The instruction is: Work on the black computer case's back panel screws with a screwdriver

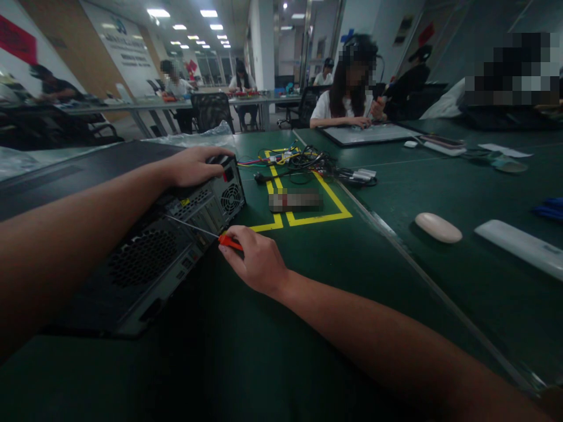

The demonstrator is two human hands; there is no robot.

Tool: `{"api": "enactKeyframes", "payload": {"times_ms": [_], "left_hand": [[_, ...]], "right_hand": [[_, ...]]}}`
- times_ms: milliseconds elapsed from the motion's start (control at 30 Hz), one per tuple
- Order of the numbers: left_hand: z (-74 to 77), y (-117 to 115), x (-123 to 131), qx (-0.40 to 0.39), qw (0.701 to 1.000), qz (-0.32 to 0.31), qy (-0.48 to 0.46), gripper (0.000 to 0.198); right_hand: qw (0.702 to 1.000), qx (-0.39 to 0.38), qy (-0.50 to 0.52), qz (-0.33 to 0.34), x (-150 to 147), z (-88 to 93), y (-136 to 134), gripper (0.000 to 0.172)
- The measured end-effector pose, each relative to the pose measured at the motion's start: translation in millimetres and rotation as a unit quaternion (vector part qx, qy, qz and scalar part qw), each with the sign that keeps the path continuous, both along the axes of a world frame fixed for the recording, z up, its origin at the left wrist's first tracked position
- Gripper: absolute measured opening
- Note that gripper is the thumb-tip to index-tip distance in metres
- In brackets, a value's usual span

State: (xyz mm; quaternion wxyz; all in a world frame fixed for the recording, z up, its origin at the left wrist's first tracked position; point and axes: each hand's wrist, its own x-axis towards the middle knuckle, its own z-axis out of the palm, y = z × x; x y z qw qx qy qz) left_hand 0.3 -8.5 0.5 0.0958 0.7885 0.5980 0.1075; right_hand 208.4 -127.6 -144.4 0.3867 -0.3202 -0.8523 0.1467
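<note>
A black computer case (pixel 145 310) lies on the table at the left, its vented metal back panel facing me. My left hand (pixel 193 167) grips its upper far corner, fingers over the edge and thumb near a small red switch (pixel 226 175) above the round fan grille (pixel 231 198). In my right hand (pixel 259 258) is a screwdriver with an orange handle (pixel 231 241), pinched between thumb and fingers. Its thin shaft (pixel 193 227) points left, and the tip meets the back panel near the slot covers. Whether a screw sits under the tip, I cannot tell.
Tangled cables (pixel 312 161) lie beyond the case, near yellow tape (pixel 321 220) and a blurred-out flat object (pixel 294 201). To the right are a pale oval mouse (pixel 438 227) and a long white bar (pixel 523 243). Across the table a person works at a flat panel (pixel 373 135).
</note>
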Motion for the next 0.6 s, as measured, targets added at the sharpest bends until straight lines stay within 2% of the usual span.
{"api": "enactKeyframes", "payload": {"times_ms": [600], "left_hand": [[-1.5,-1.2,-0.7,0.017,1.000,-0.010,0.011,0.082]], "right_hand": [[1.000,0.009,0.014,0.000,-0.9,-2.5,0.5,0.034]]}}
